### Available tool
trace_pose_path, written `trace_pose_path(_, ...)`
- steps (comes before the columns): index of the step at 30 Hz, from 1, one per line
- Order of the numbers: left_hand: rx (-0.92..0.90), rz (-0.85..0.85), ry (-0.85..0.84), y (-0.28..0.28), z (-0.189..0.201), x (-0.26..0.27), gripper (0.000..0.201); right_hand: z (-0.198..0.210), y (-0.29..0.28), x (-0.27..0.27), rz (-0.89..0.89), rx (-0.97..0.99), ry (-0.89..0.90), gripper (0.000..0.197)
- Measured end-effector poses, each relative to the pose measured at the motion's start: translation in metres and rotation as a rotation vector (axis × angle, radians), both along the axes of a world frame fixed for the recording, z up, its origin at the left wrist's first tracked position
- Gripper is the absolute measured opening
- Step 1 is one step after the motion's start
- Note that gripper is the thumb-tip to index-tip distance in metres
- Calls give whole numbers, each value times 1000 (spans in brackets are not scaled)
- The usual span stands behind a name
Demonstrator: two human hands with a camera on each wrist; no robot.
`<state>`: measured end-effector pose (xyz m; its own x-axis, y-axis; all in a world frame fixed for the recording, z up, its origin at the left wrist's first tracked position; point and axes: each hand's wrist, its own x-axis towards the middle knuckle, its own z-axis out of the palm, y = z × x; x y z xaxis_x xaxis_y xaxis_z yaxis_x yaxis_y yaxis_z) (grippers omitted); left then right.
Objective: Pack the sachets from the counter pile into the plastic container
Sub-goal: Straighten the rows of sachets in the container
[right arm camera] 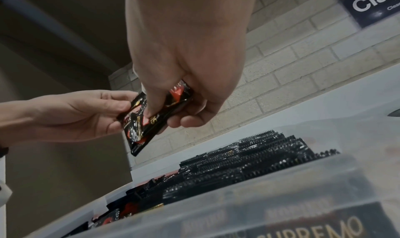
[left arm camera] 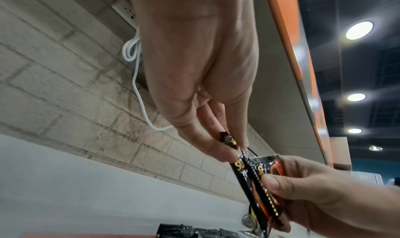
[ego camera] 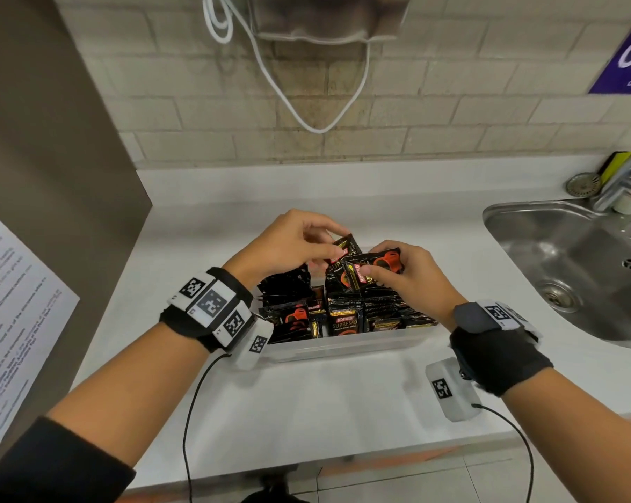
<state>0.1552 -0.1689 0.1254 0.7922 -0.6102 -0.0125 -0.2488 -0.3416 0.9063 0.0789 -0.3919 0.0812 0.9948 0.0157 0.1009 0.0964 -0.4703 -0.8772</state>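
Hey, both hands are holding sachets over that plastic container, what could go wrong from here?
1. The left hand only pinches the held sachets by a top corner while the right hand grips their side; one may slip out.
2. The plastic container already looks crowded with upright packed sachets, so pushing more in might crumple or dislodge them.

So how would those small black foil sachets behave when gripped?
Probably light: the left hand holds a black foil sachet by fingertips alone. Likely slippery, given the glossy film; the right hand pinches several at once. Seemingly flexible yet springy, since those in the clear plastic container stand on edge.
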Motion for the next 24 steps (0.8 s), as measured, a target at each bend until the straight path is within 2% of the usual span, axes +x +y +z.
trace_pose_path(5,64,37,-62,2,2,2,20,0,0,-2,-10,-26,6,24)
trace_pose_path(10,164,107,-76,4,-5,6,18,-2,-3,-7,-23,-67,-24,17)
trace_pose_path(16,315,-4,-26,-8,-27,-6,18,4,-3,-13,4,-64,-9,5)
trace_pose_path(21,514,-84,-165,-25,-44,-15,24,-1,-3,-14,43,-118,-58,13)
trace_pose_path(24,576,-111,-195,-32,-50,-20,15,-2,-4,-16,113,-131,-68,19)
